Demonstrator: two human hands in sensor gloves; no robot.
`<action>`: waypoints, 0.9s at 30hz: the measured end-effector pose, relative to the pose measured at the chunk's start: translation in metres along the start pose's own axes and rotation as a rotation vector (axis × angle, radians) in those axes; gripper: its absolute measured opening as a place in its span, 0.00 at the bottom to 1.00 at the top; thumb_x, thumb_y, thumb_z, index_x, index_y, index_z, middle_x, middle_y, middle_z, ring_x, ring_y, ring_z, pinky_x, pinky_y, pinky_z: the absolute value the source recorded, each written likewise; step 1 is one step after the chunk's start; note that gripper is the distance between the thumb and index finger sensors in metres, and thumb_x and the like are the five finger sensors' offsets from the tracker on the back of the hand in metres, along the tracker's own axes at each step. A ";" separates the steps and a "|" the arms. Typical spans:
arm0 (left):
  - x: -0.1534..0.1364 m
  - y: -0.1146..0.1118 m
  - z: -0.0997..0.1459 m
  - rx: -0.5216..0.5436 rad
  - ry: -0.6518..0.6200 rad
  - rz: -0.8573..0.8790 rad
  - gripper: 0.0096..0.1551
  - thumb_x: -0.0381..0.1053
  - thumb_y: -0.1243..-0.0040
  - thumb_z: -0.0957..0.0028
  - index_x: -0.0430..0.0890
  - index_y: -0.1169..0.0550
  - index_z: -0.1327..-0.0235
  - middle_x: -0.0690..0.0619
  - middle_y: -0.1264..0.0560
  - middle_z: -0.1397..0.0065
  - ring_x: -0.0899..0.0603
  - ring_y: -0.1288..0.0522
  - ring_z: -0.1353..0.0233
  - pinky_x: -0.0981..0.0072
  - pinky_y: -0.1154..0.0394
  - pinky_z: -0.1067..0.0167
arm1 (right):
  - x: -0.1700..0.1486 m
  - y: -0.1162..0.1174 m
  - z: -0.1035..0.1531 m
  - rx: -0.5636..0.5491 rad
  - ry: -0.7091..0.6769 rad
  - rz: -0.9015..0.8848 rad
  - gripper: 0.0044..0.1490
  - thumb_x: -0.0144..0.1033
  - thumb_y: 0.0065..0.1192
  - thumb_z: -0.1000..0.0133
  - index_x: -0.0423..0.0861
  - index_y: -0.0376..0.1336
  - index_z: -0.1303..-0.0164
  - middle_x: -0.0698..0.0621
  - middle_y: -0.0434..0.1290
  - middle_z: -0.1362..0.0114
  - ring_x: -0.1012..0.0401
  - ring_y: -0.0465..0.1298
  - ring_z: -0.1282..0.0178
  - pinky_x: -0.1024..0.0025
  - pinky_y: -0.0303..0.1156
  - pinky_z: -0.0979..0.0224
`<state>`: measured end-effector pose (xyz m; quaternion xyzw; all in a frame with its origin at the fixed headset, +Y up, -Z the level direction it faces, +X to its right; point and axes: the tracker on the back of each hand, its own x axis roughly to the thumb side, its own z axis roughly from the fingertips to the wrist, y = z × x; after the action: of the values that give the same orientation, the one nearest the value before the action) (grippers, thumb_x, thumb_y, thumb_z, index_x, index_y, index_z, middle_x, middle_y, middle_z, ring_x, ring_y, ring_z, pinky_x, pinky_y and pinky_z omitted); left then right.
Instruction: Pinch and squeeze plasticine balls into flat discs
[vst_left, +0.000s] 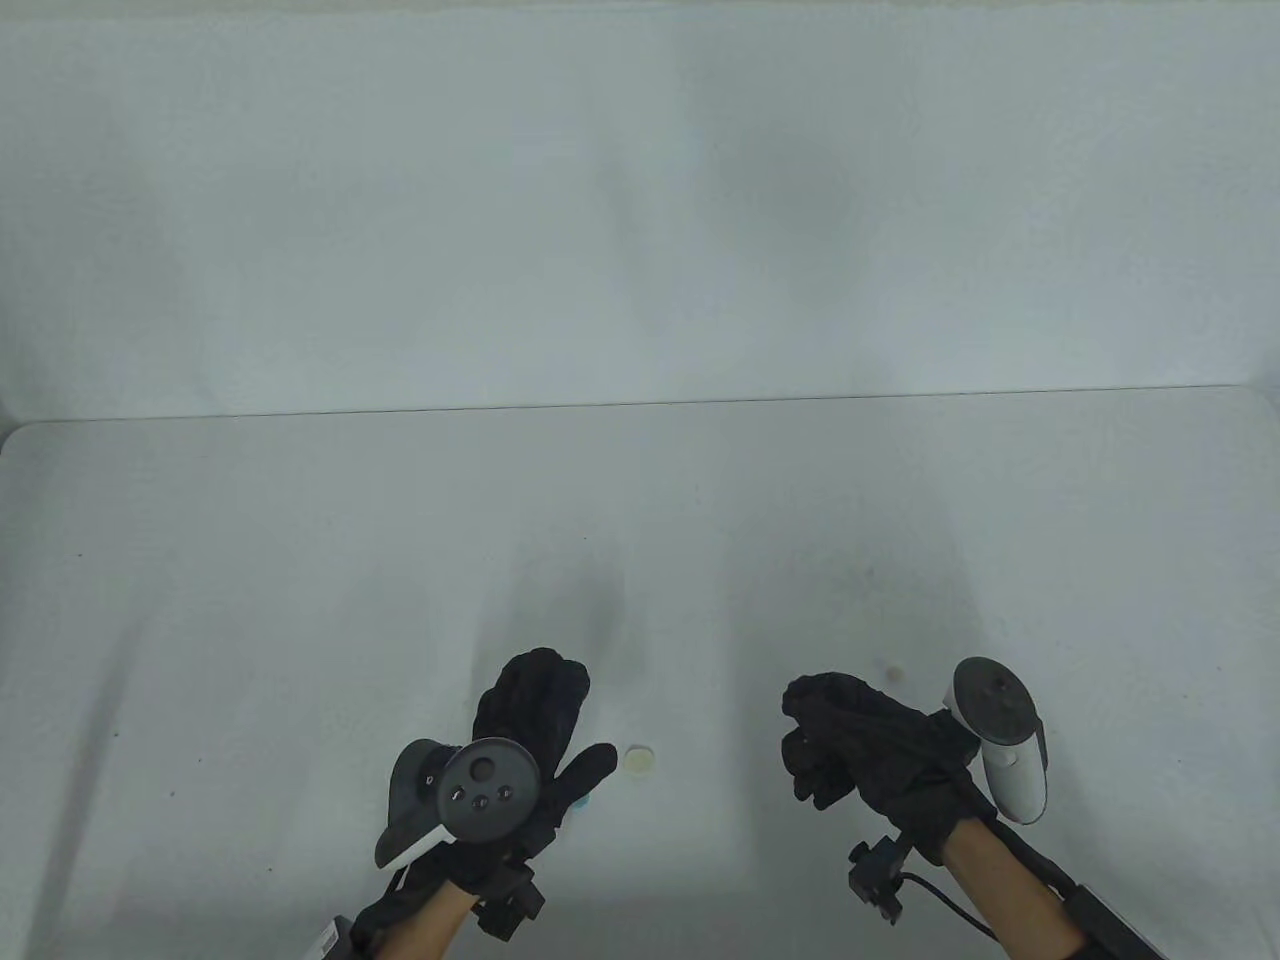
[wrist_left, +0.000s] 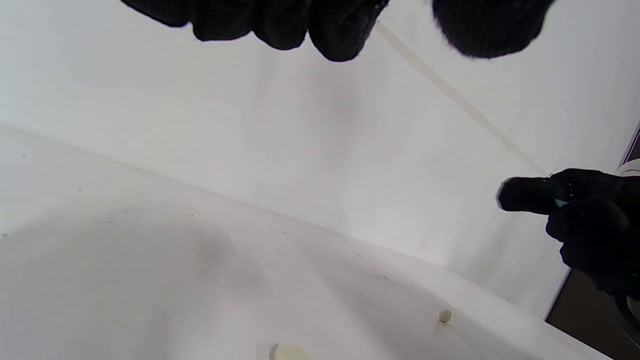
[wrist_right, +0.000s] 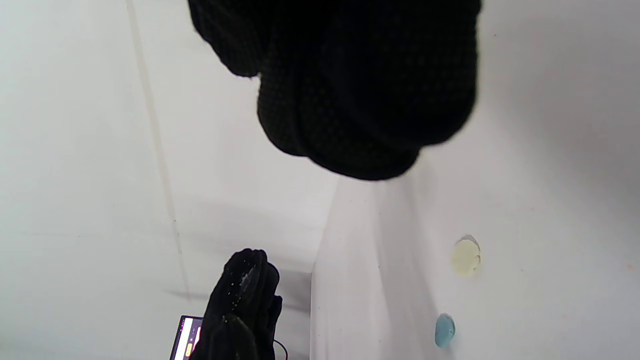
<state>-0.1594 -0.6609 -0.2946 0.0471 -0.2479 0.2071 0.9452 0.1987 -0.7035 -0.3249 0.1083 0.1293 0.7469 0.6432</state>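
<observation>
My left hand hovers low over the table with fingers stretched and thumb spread, holding nothing. Its fingertips hang in at the top of the left wrist view. A pale yellow flat disc lies just right of its thumb. A blue disc lies beside the yellow disc and peeks out under the left thumb in the table view. My right hand is curled, index and thumb pinched together. A sliver of a pale blue plasticine piece shows between them. A small cream ball sits on the table near the right hand.
The white table ends at a white back wall. A phone screen shows at the bottom edge of the right wrist view, behind the left hand.
</observation>
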 end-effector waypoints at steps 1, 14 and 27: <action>0.000 0.000 0.000 -0.002 0.000 0.003 0.48 0.61 0.50 0.42 0.34 0.42 0.17 0.28 0.48 0.17 0.20 0.48 0.20 0.30 0.46 0.29 | -0.001 0.000 0.001 -0.023 -0.005 -0.005 0.30 0.41 0.58 0.37 0.40 0.61 0.28 0.51 0.83 0.51 0.61 0.87 0.60 0.78 0.87 0.59; -0.001 -0.001 0.000 -0.001 0.003 0.006 0.48 0.61 0.50 0.42 0.34 0.42 0.17 0.28 0.49 0.17 0.20 0.49 0.20 0.30 0.46 0.29 | -0.004 -0.003 0.000 -0.016 0.029 -0.049 0.28 0.45 0.62 0.38 0.38 0.68 0.37 0.44 0.81 0.44 0.54 0.85 0.52 0.72 0.87 0.52; -0.001 -0.001 0.001 0.005 0.001 0.000 0.48 0.61 0.50 0.42 0.34 0.42 0.17 0.28 0.49 0.17 0.20 0.49 0.20 0.30 0.47 0.29 | -0.009 -0.003 0.000 0.058 0.024 -0.114 0.43 0.57 0.55 0.38 0.34 0.63 0.27 0.37 0.75 0.34 0.47 0.80 0.43 0.63 0.84 0.42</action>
<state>-0.1604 -0.6619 -0.2947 0.0496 -0.2469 0.2079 0.9452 0.2025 -0.7120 -0.3262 0.1103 0.1645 0.7064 0.6796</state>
